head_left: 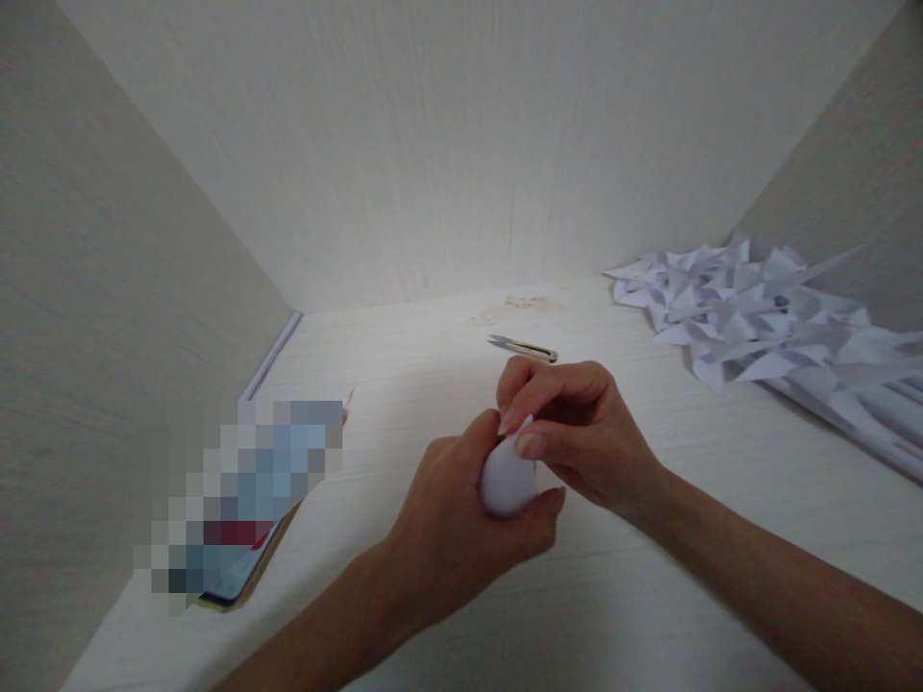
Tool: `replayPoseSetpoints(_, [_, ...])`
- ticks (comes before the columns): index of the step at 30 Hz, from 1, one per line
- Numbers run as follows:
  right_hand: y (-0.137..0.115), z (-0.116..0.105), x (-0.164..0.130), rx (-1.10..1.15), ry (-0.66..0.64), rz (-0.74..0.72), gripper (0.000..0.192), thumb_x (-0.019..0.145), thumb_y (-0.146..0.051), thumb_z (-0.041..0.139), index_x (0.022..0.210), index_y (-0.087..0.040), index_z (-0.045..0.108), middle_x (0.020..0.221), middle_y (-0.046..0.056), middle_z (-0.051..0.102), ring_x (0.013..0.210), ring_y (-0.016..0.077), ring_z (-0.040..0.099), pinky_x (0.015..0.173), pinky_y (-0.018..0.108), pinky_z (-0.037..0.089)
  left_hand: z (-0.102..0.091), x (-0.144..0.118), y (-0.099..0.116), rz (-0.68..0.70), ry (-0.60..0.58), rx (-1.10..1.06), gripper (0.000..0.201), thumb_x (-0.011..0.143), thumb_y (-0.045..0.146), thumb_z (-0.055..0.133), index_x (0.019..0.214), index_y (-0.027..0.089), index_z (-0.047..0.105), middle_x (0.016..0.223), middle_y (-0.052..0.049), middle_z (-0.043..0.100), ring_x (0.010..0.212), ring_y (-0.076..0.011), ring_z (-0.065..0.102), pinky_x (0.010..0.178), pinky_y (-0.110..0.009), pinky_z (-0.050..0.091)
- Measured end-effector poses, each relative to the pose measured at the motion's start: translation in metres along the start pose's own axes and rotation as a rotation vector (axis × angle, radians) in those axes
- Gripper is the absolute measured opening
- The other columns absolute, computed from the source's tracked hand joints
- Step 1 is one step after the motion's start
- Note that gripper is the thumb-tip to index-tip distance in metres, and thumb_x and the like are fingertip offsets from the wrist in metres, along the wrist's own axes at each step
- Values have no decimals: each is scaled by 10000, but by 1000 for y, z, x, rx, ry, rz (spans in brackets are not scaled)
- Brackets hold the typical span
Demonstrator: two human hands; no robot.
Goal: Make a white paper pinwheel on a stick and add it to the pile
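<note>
My left hand [454, 524] is wrapped around a small white rolled piece of paper [507, 479], shaped like a cone, held above the white desk [404, 365]. My right hand [573, 428] pinches the top tip of that same paper between thumb and forefinger. Both hands meet at the middle of the view, close together. Most of the paper is hidden inside the left palm.
A small pair of thread snips [523, 348] lies just beyond the hands. A heap of folded white paper shapes [750, 317] fills the right side. A blurred-out flat object [237, 500] lies at the left. Walls enclose the desk on three sides.
</note>
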State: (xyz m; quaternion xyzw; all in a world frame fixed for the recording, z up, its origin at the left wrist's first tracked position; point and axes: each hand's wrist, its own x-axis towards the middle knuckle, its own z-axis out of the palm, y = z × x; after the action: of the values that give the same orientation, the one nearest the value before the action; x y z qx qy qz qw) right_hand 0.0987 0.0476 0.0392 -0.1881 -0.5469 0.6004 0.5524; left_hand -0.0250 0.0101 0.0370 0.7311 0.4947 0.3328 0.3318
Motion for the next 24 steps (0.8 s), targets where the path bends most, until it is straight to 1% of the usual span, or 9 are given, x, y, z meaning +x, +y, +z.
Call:
replayPoseSetpoints(5, [-1,2,-1,-46,43,-31,151,545,-304,765,504,-223,646,590,-33,564,494,66,506,431,209,449,0,0,1,-15,16,53,211,667,311,588,842,196,567,680,-4,640,611,-153,588,534,-251,460])
replayPoseSetpoints(9, [0,3,-2,-69,62,-60,135,552,-289,765,511,-228,651,587,-30,567,494,70,504,427,210,444,0,1,2,-17,20,62,189,664,317,585,804,193,558,711,-17,653,644,-165,604,557,-262,474])
replayPoseSetpoints(13, [-2,6,-2,-97,74,-99,133,566,-286,760,510,-228,654,563,-31,554,493,74,501,420,211,430,1,1,2,-19,30,75,180,664,314,576,793,192,547,704,-18,652,631,-164,604,550,-265,475])
replayPoseSetpoints(19, [-5,6,-3,-153,81,-162,87,587,-260,755,552,-231,680,581,-23,565,506,75,508,443,218,437,1,2,1,-3,75,123,161,664,304,573,781,199,537,626,0,626,665,-182,618,567,-274,477])
replayPoseSetpoints(24, [-9,7,-4,-228,102,-186,95,600,-277,747,550,-230,681,576,-17,560,504,81,507,434,223,431,2,2,0,-4,91,165,144,662,297,569,761,202,525,588,12,607,606,-168,603,528,-263,458])
